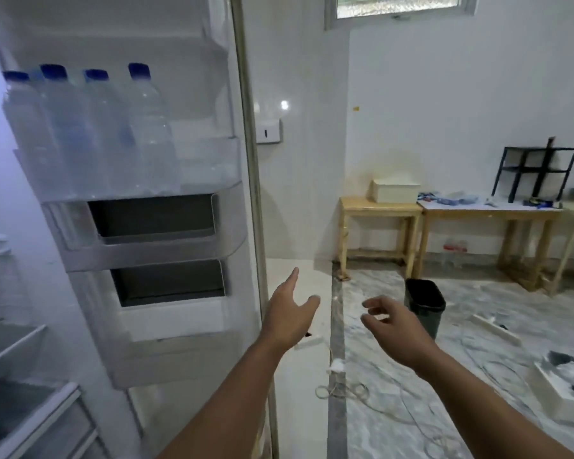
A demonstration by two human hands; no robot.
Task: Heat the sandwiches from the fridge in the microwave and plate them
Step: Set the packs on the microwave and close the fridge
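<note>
Sandwiches cannot be made out anywhere: the fridge (10, 342) interior is cut off at the left edge, showing only glass shelves and a dim drawer, perhaps with something dark in it. The open door (166, 226) fills the left half, its white plastic liner smooth and glossy. Four clear bottles (90, 134) with blue caps stand in an upper door bin; two translucent bins below them look bare, with dark recesses behind. The left hand (287, 308) reaches out just beside the door's edge, fingers straight and spread, grasping nothing. The right hand (393, 326) hovers apart from it, fingers loosely curled, also holding nothing. Beyond, a dark tapered bin (426, 306) stands on the marbled floor, and wooden tables (381, 210) line the wall, their clutter too blurred to name.
</note>
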